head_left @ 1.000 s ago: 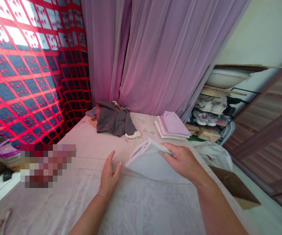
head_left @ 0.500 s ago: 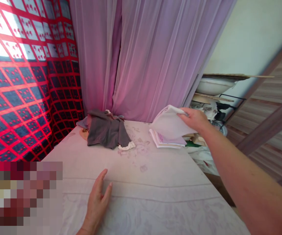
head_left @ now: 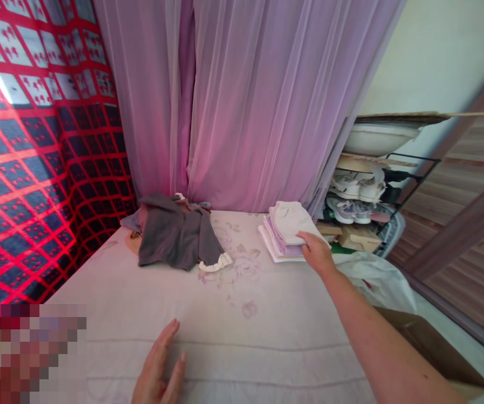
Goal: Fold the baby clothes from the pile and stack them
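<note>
My right hand [head_left: 317,252] rests on the front edge of a folded white cloth [head_left: 290,221], which lies on top of a stack of folded pale lilac and white clothes [head_left: 279,244]. The stack sits at the far right of a pale floral mattress [head_left: 242,320]. My left hand [head_left: 160,365] is at the bottom of the view, fingers spread, touching the mattress and holding nothing. A crumpled grey garment with a white frilled hem [head_left: 170,233] lies at the far side of the mattress, away from both hands.
A lilac sheer curtain [head_left: 245,112] hangs behind the mattress, and a red-and-navy patterned cloth [head_left: 35,151] covers the left side. To the right are a shoe rack with sneakers [head_left: 351,196], a white plastic bag [head_left: 376,280] and a cardboard box [head_left: 431,348].
The white cloth my right hand held above the stack now lies flat on it. My right hand has lowered onto it, and the view has shifted slightly.
</note>
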`<move>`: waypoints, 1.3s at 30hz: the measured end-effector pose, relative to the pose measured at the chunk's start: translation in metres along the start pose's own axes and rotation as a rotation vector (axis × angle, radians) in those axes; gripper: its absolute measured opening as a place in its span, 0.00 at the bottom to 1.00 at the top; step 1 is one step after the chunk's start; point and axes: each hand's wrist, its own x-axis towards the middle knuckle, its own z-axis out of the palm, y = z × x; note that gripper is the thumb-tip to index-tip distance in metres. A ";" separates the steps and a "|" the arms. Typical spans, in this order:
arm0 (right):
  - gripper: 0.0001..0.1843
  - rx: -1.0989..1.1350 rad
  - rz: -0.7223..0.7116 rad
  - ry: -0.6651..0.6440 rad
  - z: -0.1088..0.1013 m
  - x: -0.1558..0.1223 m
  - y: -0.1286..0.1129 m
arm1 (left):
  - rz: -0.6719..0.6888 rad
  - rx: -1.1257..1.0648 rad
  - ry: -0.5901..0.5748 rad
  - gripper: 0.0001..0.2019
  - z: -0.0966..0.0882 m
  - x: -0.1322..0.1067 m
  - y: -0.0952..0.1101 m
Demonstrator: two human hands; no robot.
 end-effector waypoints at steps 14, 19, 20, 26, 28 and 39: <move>0.30 -0.357 -0.021 -0.033 -0.006 -0.032 -0.060 | 0.056 0.065 -0.015 0.21 -0.004 0.003 0.006; 0.26 -0.291 0.056 -0.030 -0.002 -0.037 -0.074 | 0.036 0.052 -0.020 0.20 -0.002 0.005 0.005; 0.26 -0.272 0.065 0.005 -0.003 -0.040 -0.078 | 0.031 0.044 -0.020 0.20 -0.001 0.005 0.005; 0.24 -0.064 0.009 0.073 0.013 -0.090 -0.132 | -0.028 -0.017 -0.023 0.20 0.001 0.006 0.010; 0.23 0.011 -0.007 0.014 0.024 -0.109 -0.153 | -0.042 -0.041 -0.010 0.20 0.001 0.006 0.014; 0.18 0.056 0.077 -0.227 0.033 -0.126 -0.179 | -0.102 -0.122 0.005 0.19 0.004 0.008 0.026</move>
